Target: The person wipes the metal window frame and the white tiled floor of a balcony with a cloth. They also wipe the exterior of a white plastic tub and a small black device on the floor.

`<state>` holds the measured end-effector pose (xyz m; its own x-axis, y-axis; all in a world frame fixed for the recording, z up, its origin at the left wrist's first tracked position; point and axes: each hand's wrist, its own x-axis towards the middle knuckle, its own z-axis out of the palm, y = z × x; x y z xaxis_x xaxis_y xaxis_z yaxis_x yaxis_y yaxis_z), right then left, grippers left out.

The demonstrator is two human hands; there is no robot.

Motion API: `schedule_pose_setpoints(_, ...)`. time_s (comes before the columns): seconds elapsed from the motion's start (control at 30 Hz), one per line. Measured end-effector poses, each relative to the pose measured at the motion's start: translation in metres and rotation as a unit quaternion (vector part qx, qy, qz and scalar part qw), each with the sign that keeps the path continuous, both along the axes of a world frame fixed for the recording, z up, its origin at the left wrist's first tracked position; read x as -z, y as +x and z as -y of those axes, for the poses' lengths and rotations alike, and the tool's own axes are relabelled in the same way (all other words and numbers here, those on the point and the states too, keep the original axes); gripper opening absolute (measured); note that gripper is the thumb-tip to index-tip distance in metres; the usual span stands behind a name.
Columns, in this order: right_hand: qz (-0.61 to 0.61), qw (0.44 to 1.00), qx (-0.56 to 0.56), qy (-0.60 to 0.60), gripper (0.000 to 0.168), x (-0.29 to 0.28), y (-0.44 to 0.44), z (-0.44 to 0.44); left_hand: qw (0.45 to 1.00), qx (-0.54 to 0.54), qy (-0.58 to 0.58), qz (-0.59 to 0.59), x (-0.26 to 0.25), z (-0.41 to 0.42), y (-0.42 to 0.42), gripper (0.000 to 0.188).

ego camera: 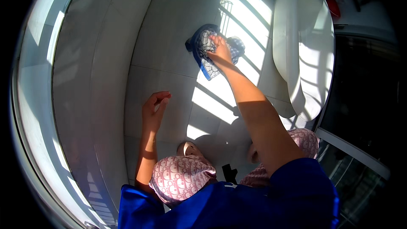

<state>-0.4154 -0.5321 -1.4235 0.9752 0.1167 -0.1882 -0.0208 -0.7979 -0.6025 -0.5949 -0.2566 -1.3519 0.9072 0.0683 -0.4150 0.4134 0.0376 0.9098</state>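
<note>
A crumpled cloth [208, 66] with a blue border and a grey-white crackle pattern lies on the light tiled floor [159, 95]. My right hand [219, 51] presses down on it with the arm stretched forward. Part of the cloth shows a blue-and-white checked pattern to the right of the hand. Bent at the fingers, my left hand [156, 108] hovers beside my knee and holds nothing. Its thumb and index fingertips are close together with a small gap.
A white, smooth-sided tub-like fixture [292, 47] stands on the right. Behind it is a dark glass panel with a pale frame [353, 152]. A pale tiled wall [108, 70] rises on the left. My pink patterned knee [181, 175] and beige shoe [189, 149] are close in front.
</note>
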Motion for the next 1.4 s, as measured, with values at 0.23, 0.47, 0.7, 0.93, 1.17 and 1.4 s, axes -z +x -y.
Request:
schedule_pose_setpoints(0.23, -0.039, 0.955, -0.293, 0.029, 0.055, -0.003, -0.175, 0.013, 0.998, -0.054, 0.005, -0.044, 0.029, 0.016, -0.038, 0.018)
schedule_pose_setpoints(0.47, -0.374, 0.834, -0.381, 0.143, 0.056, -0.065, -0.207, 0.082, 0.999, -0.039, -0.024, 0.002, 0.05, 0.051, -0.045, 0.017)
schedule_pose_setpoints(0.7, -0.073, 0.977, -0.153, 0.133, 0.052, -0.079, 0.007, 0.078, 0.999, -0.033, 0.012, -0.02, 0.045, 0.054, -0.059, 0.017)
schedule_pose_setpoints(0.93, 0.014, 0.997, 0.073, -0.008, 0.051, 0.021, -0.049, 0.101, 0.998, -0.044, 0.035, -0.007, 0.049, 0.036, -0.058, 0.016)
schedule_pose_setpoints(1.17, -0.023, 0.999, -0.023, 0.006, 0.053, -0.009, -0.3, 0.122, 0.985, 0.165, 0.017, 0.052, -0.025, 0.088, 0.03, 0.019)
schedule_pose_setpoints(1.4, 0.007, 0.988, 0.082, 0.13, 0.058, -0.083, -0.17, 0.051, 0.95, 0.233, 0.05, 0.2, -0.076, 0.133, 0.129, 0.02)
